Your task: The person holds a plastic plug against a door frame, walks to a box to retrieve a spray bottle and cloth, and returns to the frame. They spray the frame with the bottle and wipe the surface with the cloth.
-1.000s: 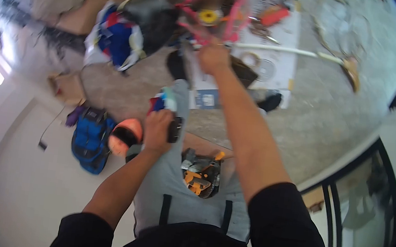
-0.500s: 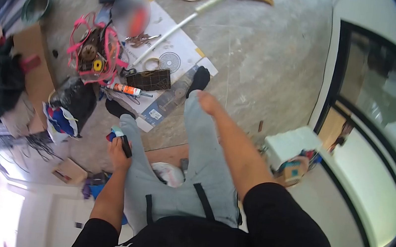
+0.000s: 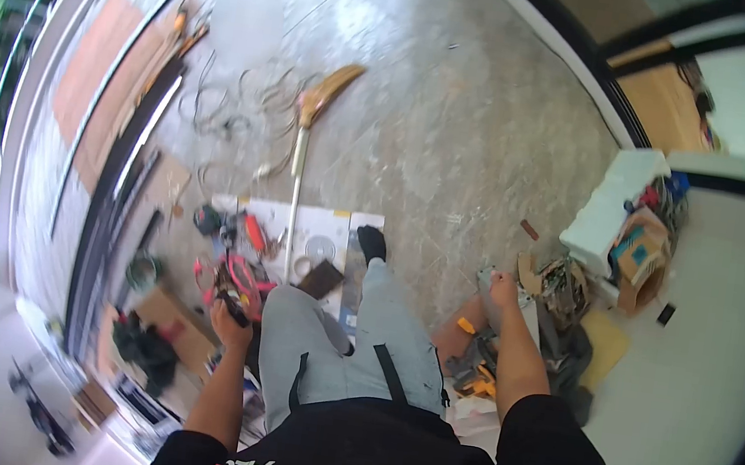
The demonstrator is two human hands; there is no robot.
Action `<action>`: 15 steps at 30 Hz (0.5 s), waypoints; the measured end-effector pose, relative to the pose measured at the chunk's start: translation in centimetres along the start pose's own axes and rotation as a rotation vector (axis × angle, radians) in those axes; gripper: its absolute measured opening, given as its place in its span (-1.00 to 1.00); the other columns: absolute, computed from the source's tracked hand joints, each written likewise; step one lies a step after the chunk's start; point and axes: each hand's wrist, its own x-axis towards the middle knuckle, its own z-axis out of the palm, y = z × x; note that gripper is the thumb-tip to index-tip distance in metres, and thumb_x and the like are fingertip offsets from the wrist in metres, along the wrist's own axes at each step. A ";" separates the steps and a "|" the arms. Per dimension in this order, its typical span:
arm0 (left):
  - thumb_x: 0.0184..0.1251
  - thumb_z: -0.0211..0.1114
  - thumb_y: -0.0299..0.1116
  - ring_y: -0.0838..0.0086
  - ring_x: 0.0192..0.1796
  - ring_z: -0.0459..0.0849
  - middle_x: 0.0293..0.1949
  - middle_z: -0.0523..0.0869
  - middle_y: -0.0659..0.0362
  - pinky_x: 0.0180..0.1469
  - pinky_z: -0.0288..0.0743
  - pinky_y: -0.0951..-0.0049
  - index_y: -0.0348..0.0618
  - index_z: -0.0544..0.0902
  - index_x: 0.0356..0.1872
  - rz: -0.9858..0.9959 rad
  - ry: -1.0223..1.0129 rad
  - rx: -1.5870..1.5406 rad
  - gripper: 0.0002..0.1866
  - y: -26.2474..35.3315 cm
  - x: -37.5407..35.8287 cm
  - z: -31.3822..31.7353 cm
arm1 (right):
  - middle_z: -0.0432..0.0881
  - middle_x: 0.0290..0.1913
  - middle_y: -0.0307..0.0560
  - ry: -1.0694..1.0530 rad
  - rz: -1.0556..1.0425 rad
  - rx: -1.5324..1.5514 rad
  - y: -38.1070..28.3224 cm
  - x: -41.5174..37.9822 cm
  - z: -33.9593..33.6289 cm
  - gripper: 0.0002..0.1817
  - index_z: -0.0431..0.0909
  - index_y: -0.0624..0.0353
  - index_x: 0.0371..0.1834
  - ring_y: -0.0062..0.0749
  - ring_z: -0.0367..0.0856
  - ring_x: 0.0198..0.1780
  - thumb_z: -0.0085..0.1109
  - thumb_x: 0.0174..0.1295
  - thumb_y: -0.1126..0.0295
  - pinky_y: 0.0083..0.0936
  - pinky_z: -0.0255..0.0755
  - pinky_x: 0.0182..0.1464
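Note:
My left hand (image 3: 231,327) is closed round a dark handheld object (image 3: 236,311), beside the pink-edged tool bag (image 3: 244,277) on the left. On the other side, my right hand (image 3: 504,292) is closed at the end of my stretched arm. It is next to a small greyish piece (image 3: 486,274) and the pile of items on the floor; what its fingers hold is too small to make out. Yellow and black tools (image 3: 477,378) lie below that forearm.
A broom (image 3: 299,162) lies with its handle over a white printed sheet (image 3: 326,226). Cables (image 3: 209,112) are spread beyond it. At the right stand a white foam box (image 3: 611,207) and a cardboard box (image 3: 640,258). More cardboard (image 3: 169,314) lies at the left.
The view has turned, bringing the window side and the right-hand pile into sight. My right hand has left my knee and reached out right; my left hand still holds the dark object, now by the bag.

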 end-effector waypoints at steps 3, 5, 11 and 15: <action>0.22 0.48 -0.09 -0.09 0.04 0.62 -0.15 0.69 -0.07 0.16 0.42 -0.03 -0.19 0.68 -0.22 0.163 -0.058 -0.041 -0.64 0.9 1.6 -0.5 | 0.75 -0.06 0.29 0.038 0.267 0.280 3.8 -4.5 1.9 -0.53 0.68 0.29 -0.09 0.22 0.71 0.05 0.10 0.46 0.02 -0.04 0.54 0.12; 0.21 0.49 -0.07 -0.11 0.07 0.64 -0.09 0.70 -0.10 0.18 0.45 -0.04 -0.20 0.69 -0.18 0.228 -0.132 -0.040 -0.60 0.2 -0.3 0.4 | 0.75 -0.06 0.30 0.233 0.113 0.092 7.8 -7.0 7.5 -0.53 0.70 0.28 -0.08 0.22 0.71 0.04 0.07 0.49 0.02 -0.05 0.54 0.15; 0.15 0.53 -0.02 -0.12 -0.04 0.72 -0.16 0.74 -0.11 0.04 0.56 -0.02 -0.18 0.66 -0.10 0.352 -0.352 0.130 -0.52 6.8 4.1 -0.1 | 0.72 0.06 0.26 -0.094 0.378 0.310 2.6 -22.9 9.9 -0.60 0.66 0.26 0.04 0.15 0.69 0.10 0.09 0.50 0.12 -0.09 0.53 0.17; 0.15 0.51 -0.08 -0.08 -0.15 0.74 -0.26 0.75 -0.05 -0.05 0.57 -0.03 -0.16 0.67 -0.20 0.588 -0.523 -0.025 -0.62 12.8 10.6 0.3 | 0.73 -0.12 0.26 0.220 0.359 0.474 3.2 -26.3 9.4 -0.68 0.64 0.30 -0.10 0.09 0.74 -0.10 0.15 0.45 0.21 -0.09 0.54 0.03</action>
